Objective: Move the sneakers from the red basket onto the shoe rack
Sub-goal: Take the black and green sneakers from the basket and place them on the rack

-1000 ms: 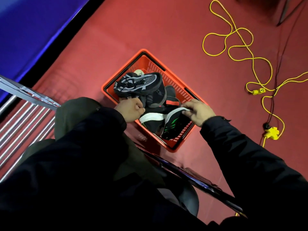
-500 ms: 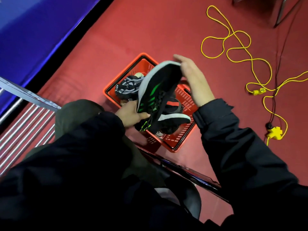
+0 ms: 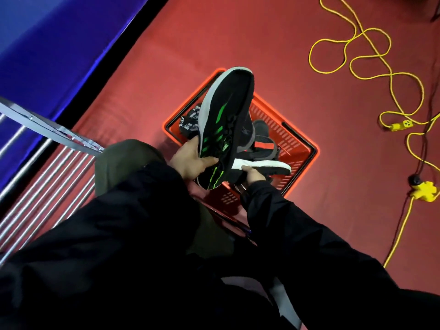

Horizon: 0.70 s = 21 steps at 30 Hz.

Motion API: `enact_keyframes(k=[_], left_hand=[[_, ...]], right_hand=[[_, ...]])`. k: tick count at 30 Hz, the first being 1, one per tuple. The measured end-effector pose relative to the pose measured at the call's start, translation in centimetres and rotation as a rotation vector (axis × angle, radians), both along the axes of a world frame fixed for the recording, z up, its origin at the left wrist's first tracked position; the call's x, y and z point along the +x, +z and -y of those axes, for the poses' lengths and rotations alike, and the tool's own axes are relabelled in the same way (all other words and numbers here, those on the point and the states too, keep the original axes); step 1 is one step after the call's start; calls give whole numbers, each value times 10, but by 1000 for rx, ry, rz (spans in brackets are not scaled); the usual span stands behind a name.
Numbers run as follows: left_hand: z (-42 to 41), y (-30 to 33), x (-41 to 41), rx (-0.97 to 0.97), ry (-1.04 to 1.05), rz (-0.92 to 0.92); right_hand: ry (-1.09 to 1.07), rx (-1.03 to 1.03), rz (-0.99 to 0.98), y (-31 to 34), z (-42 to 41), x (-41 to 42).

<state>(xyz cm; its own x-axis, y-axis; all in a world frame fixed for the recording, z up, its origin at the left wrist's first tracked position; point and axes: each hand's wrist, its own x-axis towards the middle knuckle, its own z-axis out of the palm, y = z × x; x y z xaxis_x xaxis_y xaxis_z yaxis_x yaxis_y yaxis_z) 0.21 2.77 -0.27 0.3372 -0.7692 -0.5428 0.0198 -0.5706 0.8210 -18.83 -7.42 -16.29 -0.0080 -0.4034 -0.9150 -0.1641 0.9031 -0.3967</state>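
Observation:
A red basket [image 3: 300,141] sits on the red floor ahead of me. My left hand [image 3: 190,160] grips the heel end of a black sneaker with green stripes [image 3: 223,113], raised on its side above the basket with the toe pointing away. My right hand [image 3: 254,175] closes on a second black and green sneaker with a white sole [image 3: 259,164], low at the basket's near side. More dark sneakers [image 3: 262,136] lie in the basket, one with a black-and-white knit [image 3: 190,120] partly hidden behind the raised shoe. The metal shoe rack [image 3: 47,163] stands at my left.
Yellow extension cords [image 3: 357,55] loop over the floor at the right, ending in a yellow socket block [image 3: 426,190]. A blue wall [image 3: 47,44] runs along the left. My knee [image 3: 126,158] is between rack and basket. A dark flat object [image 3: 228,217] lies under the basket's near corner.
My right hand let go of the raised sneaker's toe and dropped to grasp the second sneaker in the basket. The left hand keeps the first sneaker lifted, a little higher.

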Motion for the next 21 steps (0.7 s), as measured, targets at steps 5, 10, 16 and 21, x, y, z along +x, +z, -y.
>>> enact_keyframes(k=[5, 10, 16, 21], left_hand=[[6, 6, -5, -64, 67, -92], [5, 28, -7, -88, 190, -335], [-16, 53, -6, -113, 278, -589], [-34, 54, 3, -75, 385, -695]], right_hand=[[-227, -286, -78, 117, -10, 8], [128, -736, -117, 154, -20, 13], [741, -996, 22, 177, -37, 31], [826, -980, 248, 196, -49, 49]])
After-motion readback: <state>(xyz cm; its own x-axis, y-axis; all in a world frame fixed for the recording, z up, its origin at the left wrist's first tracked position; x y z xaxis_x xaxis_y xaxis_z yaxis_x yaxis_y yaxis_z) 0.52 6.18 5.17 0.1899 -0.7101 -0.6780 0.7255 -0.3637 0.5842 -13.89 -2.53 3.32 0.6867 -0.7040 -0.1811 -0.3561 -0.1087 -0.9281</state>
